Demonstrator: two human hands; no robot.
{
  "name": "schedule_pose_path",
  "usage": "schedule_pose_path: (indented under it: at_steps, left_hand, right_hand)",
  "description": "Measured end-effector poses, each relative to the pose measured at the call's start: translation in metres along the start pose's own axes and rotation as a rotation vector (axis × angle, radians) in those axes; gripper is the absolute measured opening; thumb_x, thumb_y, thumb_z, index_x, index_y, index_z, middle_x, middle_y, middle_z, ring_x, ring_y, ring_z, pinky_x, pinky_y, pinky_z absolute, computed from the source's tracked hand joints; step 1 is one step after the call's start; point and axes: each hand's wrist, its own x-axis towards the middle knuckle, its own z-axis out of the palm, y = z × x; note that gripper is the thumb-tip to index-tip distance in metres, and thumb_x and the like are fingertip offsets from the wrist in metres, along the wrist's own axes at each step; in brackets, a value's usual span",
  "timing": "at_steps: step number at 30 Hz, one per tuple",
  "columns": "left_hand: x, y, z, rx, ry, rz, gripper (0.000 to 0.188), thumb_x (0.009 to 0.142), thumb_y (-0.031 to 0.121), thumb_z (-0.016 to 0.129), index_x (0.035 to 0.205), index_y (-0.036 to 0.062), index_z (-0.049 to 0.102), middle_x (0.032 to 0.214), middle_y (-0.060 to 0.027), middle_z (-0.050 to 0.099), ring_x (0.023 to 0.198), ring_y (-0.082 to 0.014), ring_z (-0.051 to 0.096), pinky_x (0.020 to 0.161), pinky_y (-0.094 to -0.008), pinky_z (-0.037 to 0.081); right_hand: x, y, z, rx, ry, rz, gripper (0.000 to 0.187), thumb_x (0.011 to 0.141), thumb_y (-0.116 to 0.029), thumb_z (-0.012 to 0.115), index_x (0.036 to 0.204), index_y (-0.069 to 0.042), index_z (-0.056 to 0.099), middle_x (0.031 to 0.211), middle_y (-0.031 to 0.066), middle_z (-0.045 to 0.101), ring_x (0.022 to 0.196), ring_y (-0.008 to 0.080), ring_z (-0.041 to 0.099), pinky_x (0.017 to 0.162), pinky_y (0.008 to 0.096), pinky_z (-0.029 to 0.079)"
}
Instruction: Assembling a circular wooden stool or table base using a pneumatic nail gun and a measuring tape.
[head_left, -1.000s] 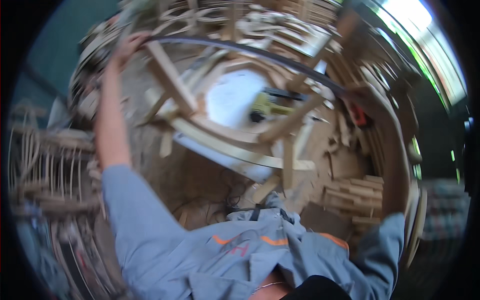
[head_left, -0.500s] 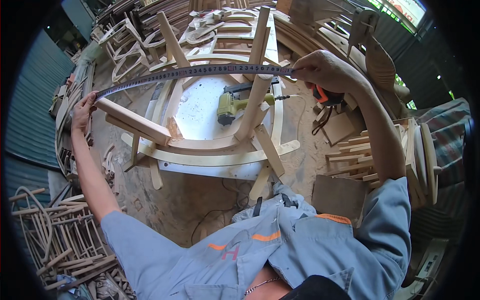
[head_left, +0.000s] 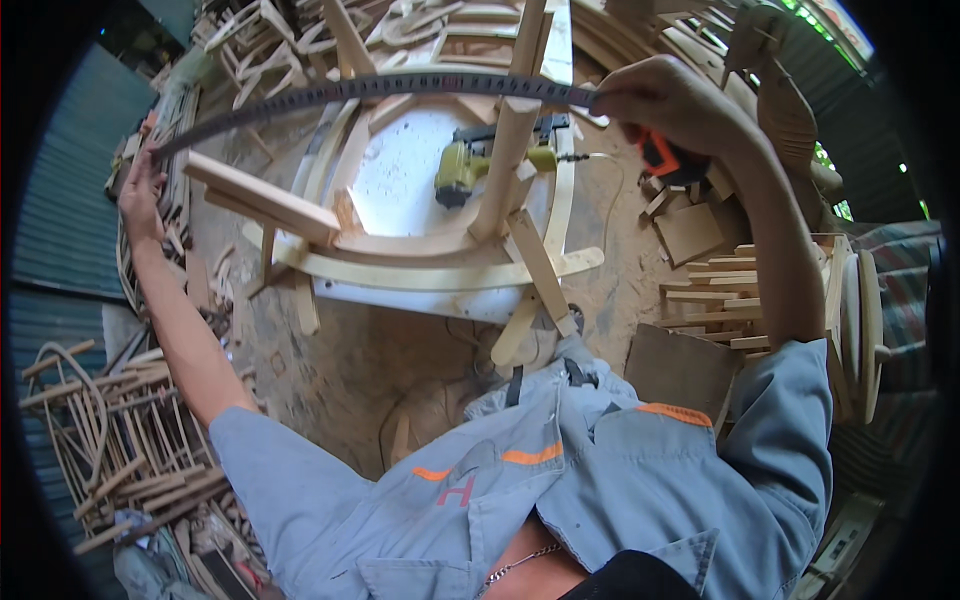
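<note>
A tape measure's long blade (head_left: 420, 84) arches across the upper middle, above an upturned wooden seat frame (head_left: 400, 243) with legs sticking up. My right hand (head_left: 668, 105) grips the blade between the fingers, with the orange and black case (head_left: 660, 155) tucked under the palm. At the far left, my left hand (head_left: 142, 205) is at the blade's other end, which runs in by the fingertips; how firmly they pinch it is blurred. That end is off the nearest wooden leg (head_left: 262, 200), to its left. A green nail gun (head_left: 460, 172) lies inside the frame.
The frame stands on a white-topped table (head_left: 400, 290). Curved wooden frames (head_left: 270, 40) are heaped behind it. Slatted wooden pieces (head_left: 720, 290) stand at the right, beside a dark board (head_left: 680, 375). A stack of wooden sticks (head_left: 130, 440) fills the lower left.
My left hand has moved left and up, taking the blade's end away from the leg. My right hand has risen slightly with the case. The view has shifted, so the frame sits higher.
</note>
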Motion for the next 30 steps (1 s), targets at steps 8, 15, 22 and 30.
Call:
schedule_pose_path:
  at_steps: [8, 15, 22, 30]
  left_hand:
    - [-0.231, 0.125, 0.225, 0.048, 0.403, 0.442, 0.061, 0.094, 0.038, 0.066, 0.130, -0.0085, 0.053, 0.121, -0.0139, 0.060, 0.108, -0.0216, 0.057, 0.098, -0.0355, 0.046]
    - [-0.313, 0.088, 0.463, -0.247, 0.243, 0.180, 0.106, 0.075, 0.035, 0.087, 0.149, -0.0052, 0.024, 0.142, -0.0176, 0.046, 0.125, -0.0236, 0.050, 0.105, -0.0381, 0.041]
    - [-0.298, 0.056, 0.521, 0.109, 0.715, 0.072, 0.033, 0.091, 0.011, 0.072, 0.111, -0.0061, 0.053, 0.103, -0.0128, 0.065, 0.090, -0.0192, 0.064, 0.078, -0.0293, 0.052]
    - [-0.298, 0.063, 0.529, 0.247, 0.791, 0.043, 0.031, 0.093, 0.012, 0.069, 0.115, -0.0069, 0.057, 0.107, -0.0110, 0.063, 0.097, -0.0193, 0.061, 0.087, -0.0323, 0.050]
  right_hand:
    - [-0.036, 0.111, -0.034, 0.496, 0.091, -0.104, 0.032, 0.097, -0.030, 0.061, 0.098, 0.000, 0.069, 0.065, 0.0015, 0.060, 0.055, 0.0076, 0.056, 0.052, 0.0233, 0.045]
    - [-0.108, 0.300, -0.036, 0.966, 0.249, 0.148, 0.035, 0.099, -0.031, 0.057, 0.107, 0.003, 0.059, 0.069, 0.0047, 0.058, 0.055, 0.0128, 0.056, 0.050, 0.0244, 0.043]
    - [-0.192, 0.474, 0.048, 1.278, 0.361, 0.607, 0.034, 0.100, -0.036, 0.056, 0.109, -0.003, 0.060, 0.074, 0.0046, 0.060, 0.059, 0.0124, 0.059, 0.052, 0.0271, 0.049]
    - [-0.081, 0.526, 0.045, 0.758, 0.281, 0.559, 0.033, 0.099, -0.030, 0.059, 0.106, 0.001, 0.070, 0.070, 0.0034, 0.062, 0.062, 0.0088, 0.057, 0.058, 0.0246, 0.045]
